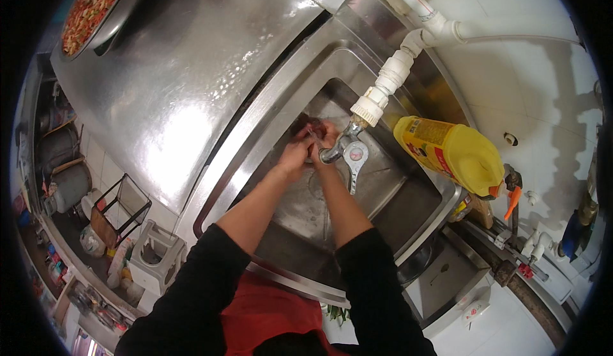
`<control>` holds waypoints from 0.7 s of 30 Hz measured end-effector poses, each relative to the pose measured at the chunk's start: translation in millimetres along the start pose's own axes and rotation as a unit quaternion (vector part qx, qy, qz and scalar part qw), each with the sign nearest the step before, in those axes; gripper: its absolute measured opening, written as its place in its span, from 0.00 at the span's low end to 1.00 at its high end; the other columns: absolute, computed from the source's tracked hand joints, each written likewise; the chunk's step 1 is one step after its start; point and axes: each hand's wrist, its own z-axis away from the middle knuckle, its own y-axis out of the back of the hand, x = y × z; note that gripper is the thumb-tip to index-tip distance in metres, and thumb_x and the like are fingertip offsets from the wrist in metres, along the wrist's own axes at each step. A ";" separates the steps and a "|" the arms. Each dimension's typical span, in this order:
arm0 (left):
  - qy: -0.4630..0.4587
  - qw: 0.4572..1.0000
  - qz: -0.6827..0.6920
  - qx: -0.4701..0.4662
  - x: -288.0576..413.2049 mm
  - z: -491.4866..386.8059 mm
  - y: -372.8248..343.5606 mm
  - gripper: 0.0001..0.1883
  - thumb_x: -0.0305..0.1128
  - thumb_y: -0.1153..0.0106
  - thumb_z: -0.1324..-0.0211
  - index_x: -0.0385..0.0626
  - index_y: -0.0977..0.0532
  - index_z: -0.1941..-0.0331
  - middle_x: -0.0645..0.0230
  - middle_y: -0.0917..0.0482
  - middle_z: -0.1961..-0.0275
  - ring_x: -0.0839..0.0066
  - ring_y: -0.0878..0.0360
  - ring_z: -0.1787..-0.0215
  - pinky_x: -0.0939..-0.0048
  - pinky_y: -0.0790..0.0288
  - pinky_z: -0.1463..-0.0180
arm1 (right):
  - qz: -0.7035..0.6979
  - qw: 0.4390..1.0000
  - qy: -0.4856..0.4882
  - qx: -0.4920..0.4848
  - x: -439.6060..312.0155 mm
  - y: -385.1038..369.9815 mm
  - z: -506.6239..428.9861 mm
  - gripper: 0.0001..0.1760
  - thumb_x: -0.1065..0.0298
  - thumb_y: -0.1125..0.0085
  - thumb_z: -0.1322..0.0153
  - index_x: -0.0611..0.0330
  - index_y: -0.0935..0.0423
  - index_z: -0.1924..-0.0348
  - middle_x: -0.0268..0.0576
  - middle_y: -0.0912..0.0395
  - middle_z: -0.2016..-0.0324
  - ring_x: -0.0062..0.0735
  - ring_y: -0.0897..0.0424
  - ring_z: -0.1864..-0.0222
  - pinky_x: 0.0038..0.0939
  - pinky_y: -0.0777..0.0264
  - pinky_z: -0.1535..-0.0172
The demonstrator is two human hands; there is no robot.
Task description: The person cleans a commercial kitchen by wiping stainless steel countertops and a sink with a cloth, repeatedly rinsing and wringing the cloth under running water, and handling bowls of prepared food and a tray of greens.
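My left hand (294,154) and my right hand (328,135) meet low in the stainless steel sink (299,212), fingers curled together. Between them is a small dark red item (315,123), mostly covered by my fingers; what it is I cannot tell. A thin stream of water (313,135) runs over the fingers from the metal tap (339,146). The tap's lever handle (355,157) points towards me, and its spout hangs just over my right wrist.
White plastic pipe (393,71) feeds the tap from the wall. A yellow jug (448,152) with an orange cap lies tilted beyond the sink's right rim. On the left, a steel worktop (191,64) bears a large metal bowl (112,23) of chopped red food. A grey plastic stool (155,258) stands below.
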 end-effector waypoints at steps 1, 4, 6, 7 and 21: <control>0.121 0.981 0.152 -0.011 18.5 -8.2 -3.2 0.17 0.47 0.48 0.38 0.46 0.22 0.57 0.68 0.18 0.61 0.71 0.21 0.57 0.67 0.28 0.52 | -0.101 0.990 -0.079 -0.065 -35.4 -5.5 16.7 0.15 0.64 0.41 0.32 0.63 0.30 0.58 0.39 0.27 0.65 0.30 0.28 0.62 0.31 0.32 0.54; 0.213 0.870 0.398 -0.199 5.7 -45.4 29.4 0.21 0.48 0.49 0.36 0.43 0.26 0.50 0.64 0.19 0.65 0.70 0.21 0.64 0.70 0.27 0.55 | -0.159 0.974 -0.089 -0.136 -147.2 13.0 52.4 0.10 0.70 0.43 0.31 0.65 0.30 0.60 0.38 0.28 0.69 0.26 0.29 0.65 0.30 0.32 0.57; 0.229 0.880 0.380 -0.169 2.4 -46.8 20.2 0.18 0.43 0.49 0.37 0.43 0.26 0.51 0.64 0.19 0.62 0.70 0.21 0.61 0.69 0.27 0.55 | -0.084 0.991 0.023 -0.098 -120.9 14.2 57.2 0.08 0.71 0.44 0.30 0.65 0.29 0.62 0.36 0.27 0.69 0.25 0.29 0.67 0.30 0.31 0.58; 0.232 0.913 0.325 -0.080 15.9 -33.4 5.1 0.16 0.40 0.48 0.38 0.43 0.26 0.51 0.64 0.19 0.61 0.69 0.21 0.59 0.68 0.26 0.55 | -0.066 0.992 0.046 -0.097 -126.9 21.8 46.1 0.08 0.69 0.42 0.31 0.63 0.28 0.62 0.38 0.27 0.70 0.28 0.28 0.67 0.31 0.31 0.59; 0.256 0.910 0.324 -0.030 10.5 -32.6 13.9 0.17 0.44 0.49 0.34 0.44 0.25 0.51 0.66 0.20 0.60 0.72 0.22 0.62 0.70 0.25 0.59 | -0.100 0.991 -0.050 -0.079 -163.8 16.4 63.0 0.08 0.67 0.47 0.28 0.64 0.27 0.63 0.44 0.22 0.71 0.28 0.24 0.67 0.32 0.31 0.64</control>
